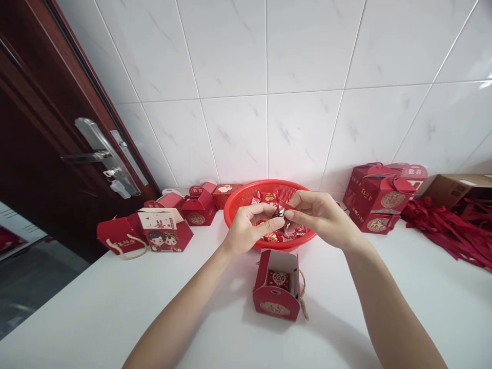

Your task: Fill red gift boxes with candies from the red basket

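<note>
Over a red plastic basket (pixel 235 197), my left hand (pixel 251 225) and my right hand (pixel 317 212) meet, fingertips pinched on one small wrapped candy (pixel 281 211) with a shiny red and dark wrapper. Several other red-wrapped candies (pixel 269 197) lie in the basket beneath. Just in front of the basket stands an open red gift box (pixel 274 302) with a gold round print and a rope handle on its right side. Inside it a red packet (pixel 279 279) marked "520" shows. My fingers partly cover the candy and the basket's contents.
Several red gift boxes (pixel 200 209) stand on the left of the white table (pixel 215 333). More boxes (pixel 378 200) are stacked at the right, near red ribbons (pixel 442 225) and a cardboard box (pixel 457 189). A tiled wall (pixel 234 128) rises behind; a dark door (pixel 46 128) is at left.
</note>
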The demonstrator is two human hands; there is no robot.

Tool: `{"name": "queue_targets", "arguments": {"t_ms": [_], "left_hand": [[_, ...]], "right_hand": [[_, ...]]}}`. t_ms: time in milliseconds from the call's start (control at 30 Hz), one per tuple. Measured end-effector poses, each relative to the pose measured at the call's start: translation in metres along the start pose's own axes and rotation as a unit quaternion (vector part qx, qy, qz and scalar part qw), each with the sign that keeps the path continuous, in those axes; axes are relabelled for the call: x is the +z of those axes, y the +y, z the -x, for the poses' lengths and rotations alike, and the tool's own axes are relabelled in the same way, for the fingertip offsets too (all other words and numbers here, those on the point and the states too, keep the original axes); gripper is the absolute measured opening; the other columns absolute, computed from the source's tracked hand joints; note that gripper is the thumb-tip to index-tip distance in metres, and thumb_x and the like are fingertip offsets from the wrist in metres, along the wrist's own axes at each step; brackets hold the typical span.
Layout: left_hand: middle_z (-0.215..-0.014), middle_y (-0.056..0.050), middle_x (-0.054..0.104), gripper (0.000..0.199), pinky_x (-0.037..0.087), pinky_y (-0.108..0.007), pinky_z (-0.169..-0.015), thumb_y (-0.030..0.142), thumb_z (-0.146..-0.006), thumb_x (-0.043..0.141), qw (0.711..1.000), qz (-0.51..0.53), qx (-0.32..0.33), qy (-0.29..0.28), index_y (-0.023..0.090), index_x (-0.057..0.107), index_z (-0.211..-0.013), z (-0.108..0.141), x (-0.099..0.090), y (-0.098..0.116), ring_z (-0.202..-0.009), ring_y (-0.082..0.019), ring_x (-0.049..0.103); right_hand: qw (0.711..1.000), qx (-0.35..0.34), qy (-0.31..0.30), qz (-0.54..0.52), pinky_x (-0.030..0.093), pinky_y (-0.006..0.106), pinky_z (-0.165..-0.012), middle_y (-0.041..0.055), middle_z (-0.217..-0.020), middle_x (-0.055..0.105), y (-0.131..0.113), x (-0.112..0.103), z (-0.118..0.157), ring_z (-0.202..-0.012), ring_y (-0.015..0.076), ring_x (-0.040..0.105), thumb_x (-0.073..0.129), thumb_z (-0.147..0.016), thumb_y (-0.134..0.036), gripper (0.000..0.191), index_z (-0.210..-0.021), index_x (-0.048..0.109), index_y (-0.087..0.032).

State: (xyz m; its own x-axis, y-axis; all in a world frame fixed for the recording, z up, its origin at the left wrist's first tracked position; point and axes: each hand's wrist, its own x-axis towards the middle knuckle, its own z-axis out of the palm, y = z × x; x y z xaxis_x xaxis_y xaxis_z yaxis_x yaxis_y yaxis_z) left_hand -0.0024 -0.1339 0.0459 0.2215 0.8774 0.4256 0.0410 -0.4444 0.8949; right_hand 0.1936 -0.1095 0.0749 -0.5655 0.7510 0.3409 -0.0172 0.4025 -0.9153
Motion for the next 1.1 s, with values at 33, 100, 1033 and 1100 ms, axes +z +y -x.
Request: {"name": "queue_targets", "arguments": {"t_ms": [33,100,1033,1100], "left_hand": [[-0.082,-0.002,0.07,0.023,0.052,-0.026,-0.071,0.038,-0.08,0.078,1.0,0.007,-0.002,-0.002,0.016,0.073,-0.086,0.0,0.0,0.0,-0.076,-0.016,0.063],[-0.081,-0.002,0.07,0.022,0.052,-0.026,-0.071,0.037,-0.081,0.078,1.0,0.009,0.005,0.001,0.016,0.073,-0.084,0.0,0.0,0.001,-0.075,-0.015,0.063],[-0.096,-0.003,0.062,0.023,0.044,-0.027,-0.069,0.042,-0.087,0.062,0.872,-0.403,-0.114,-0.253,0.022,0.072,-0.087,0.023,-0.02,0.033,-0.083,-0.019,0.06],[-0.094,-0.002,0.06,0.018,0.042,-0.027,-0.065,0.036,-0.089,0.057,0.856,-0.424,-0.132,-0.263,0.022,0.069,-0.091,0.027,-0.021,0.035,-0.079,-0.019,0.059]], "right_hand": [[1.0,-0.002,0.003,-0.006,0.056,0.03,-0.062,0.0014,-0.074,0.064,0.0,0.001,0.0,-0.066,0.0153,0.064,0.074,-0.083,-0.048,0.033,-0.079,0.059,-0.018],[1.0,-0.007,0.004,-0.013,0.057,0.031,-0.064,0.0013,-0.075,0.064,-0.001,0.002,0.0,-0.066,0.0154,0.065,0.074,-0.082,-0.049,0.035,-0.079,0.058,-0.018],[0.986,-0.034,-0.043,0.159,0.05,0.03,-0.067,0.0015,-0.074,0.063,-0.025,-0.006,0.015,-0.071,0.0157,0.058,0.062,-0.09,-0.035,0.02,-0.078,0.062,-0.019],[0.979,-0.039,-0.106,0.172,0.049,0.029,-0.067,0.0017,-0.078,0.065,-0.026,-0.002,0.017,-0.072,0.0154,0.058,0.057,-0.093,-0.032,0.016,-0.083,0.062,-0.02]]}}
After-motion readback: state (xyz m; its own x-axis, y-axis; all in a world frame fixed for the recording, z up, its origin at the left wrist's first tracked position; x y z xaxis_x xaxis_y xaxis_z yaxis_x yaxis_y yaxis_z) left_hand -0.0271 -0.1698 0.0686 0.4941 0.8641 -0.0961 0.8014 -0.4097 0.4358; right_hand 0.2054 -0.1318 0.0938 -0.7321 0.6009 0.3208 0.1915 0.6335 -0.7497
